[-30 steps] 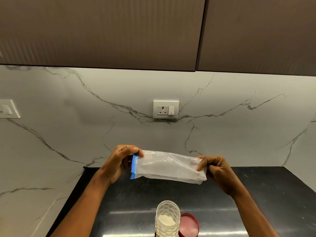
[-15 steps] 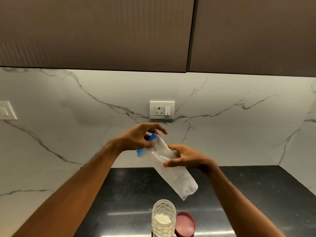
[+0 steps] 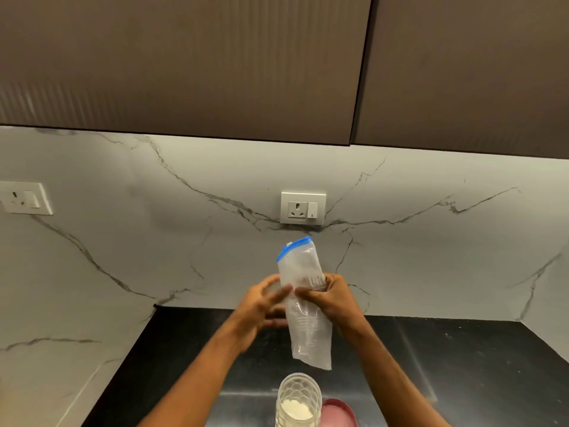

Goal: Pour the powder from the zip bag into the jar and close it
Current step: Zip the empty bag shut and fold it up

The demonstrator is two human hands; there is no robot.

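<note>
A clear zip bag (image 3: 303,303) with a blue zip strip stands nearly upright in the air above the counter, zip end up. My right hand (image 3: 332,298) grips its middle from the right. My left hand (image 3: 261,305) is blurred beside the bag's left side, fingers spread, and whether it touches the bag is unclear. Below, at the frame's bottom edge, an open clear jar (image 3: 298,400) holds white powder. Its pink lid (image 3: 338,414) lies on the counter just to the jar's right.
The black counter (image 3: 431,365) runs to a white marble wall with a socket (image 3: 303,208) behind the bag and another switch plate (image 3: 23,198) at far left. Dark cupboards (image 3: 215,66) hang overhead.
The bag swung from lying sideways between both hands to nearly upright, zip end up. My left hand let go of the zip end and dropped beside the bag's middle.
</note>
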